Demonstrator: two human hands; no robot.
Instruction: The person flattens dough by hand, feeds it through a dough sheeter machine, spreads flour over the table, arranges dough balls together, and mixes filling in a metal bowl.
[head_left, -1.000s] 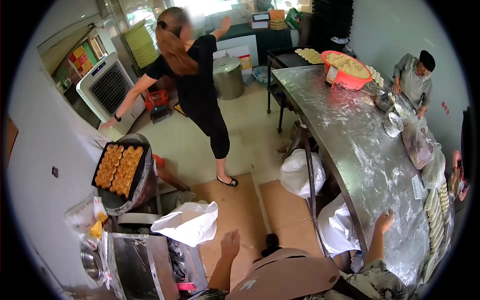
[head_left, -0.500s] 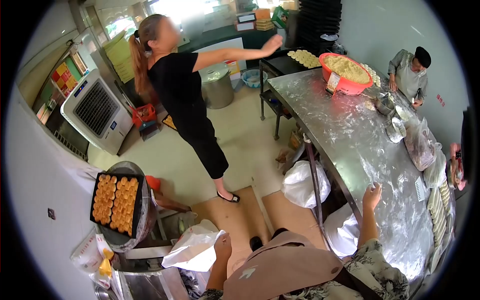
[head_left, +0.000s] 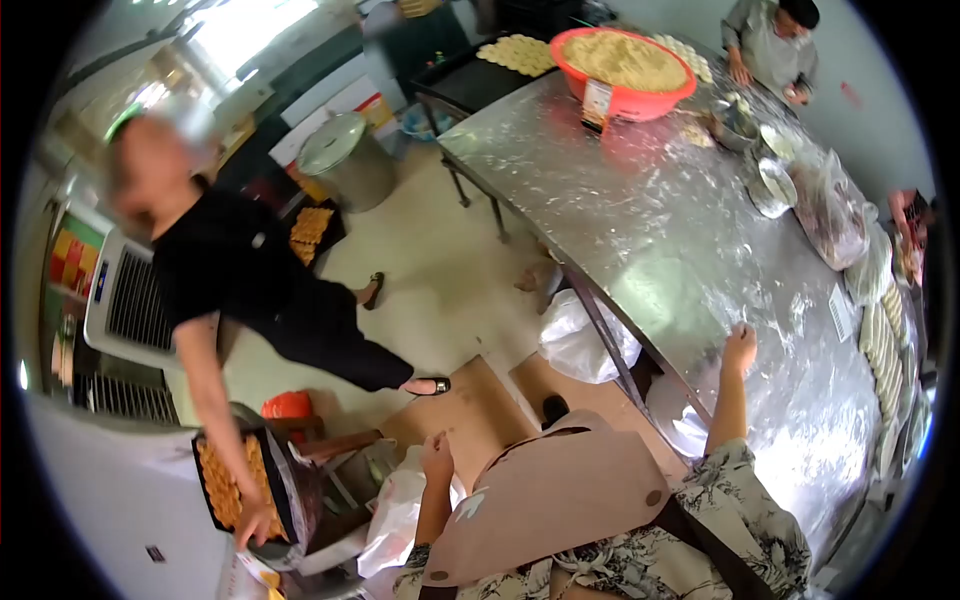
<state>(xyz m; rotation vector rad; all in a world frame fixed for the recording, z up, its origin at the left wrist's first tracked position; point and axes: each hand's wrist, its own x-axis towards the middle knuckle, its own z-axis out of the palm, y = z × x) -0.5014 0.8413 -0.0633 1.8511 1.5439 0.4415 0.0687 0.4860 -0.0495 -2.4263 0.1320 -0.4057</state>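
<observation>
Bench (head_left: 680, 240): right hand (head_left: 740, 350) over its near part, left hand (head_left: 437, 457) off its side near white bag (head_left: 400, 510); both grips loosely curled, contents unclear, held apart, I'd guess, for balance

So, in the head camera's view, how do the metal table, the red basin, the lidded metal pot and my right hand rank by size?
Largest to smallest:
metal table
red basin
lidded metal pot
right hand

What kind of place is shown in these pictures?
Probably a small bakery kitchen: rows of raw dough pieces, a floury metal table with a big red basin on it, and a tray of browned pastries.
</observation>
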